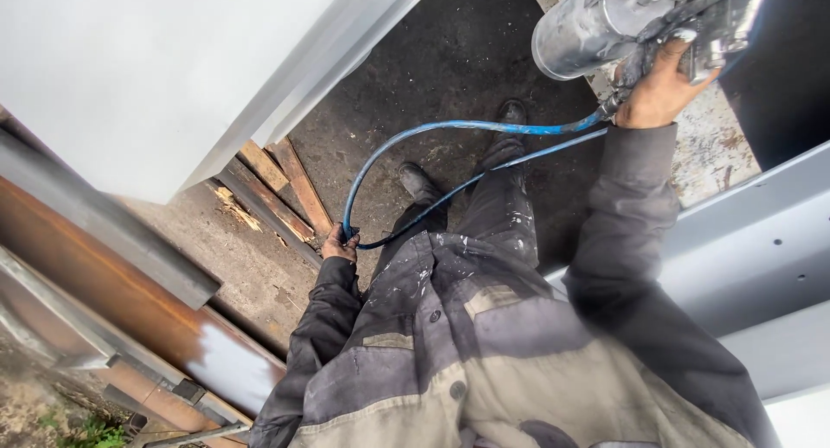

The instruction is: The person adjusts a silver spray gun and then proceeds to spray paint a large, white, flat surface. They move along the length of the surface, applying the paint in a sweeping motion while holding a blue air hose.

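Observation:
My right hand [661, 89] is raised at the upper right, gripping a metal spray gun [692, 20] with a round silver cup [584, 24] on it. A blue hose [450, 128] runs from the gun's base down in a loop to my left hand [339, 243], which is closed around it low beside my hip. My dark, paint-flecked jacket and trousers fill the lower middle, and my two boots stand on dark ground.
A large grey-painted panel [147, 67] fills the upper left. Rusty steel beams [112, 310], partly grey, run along the lower left. Wooden planks [281, 188] lie on the ground. A grey steel member with holes [761, 240] crosses the right.

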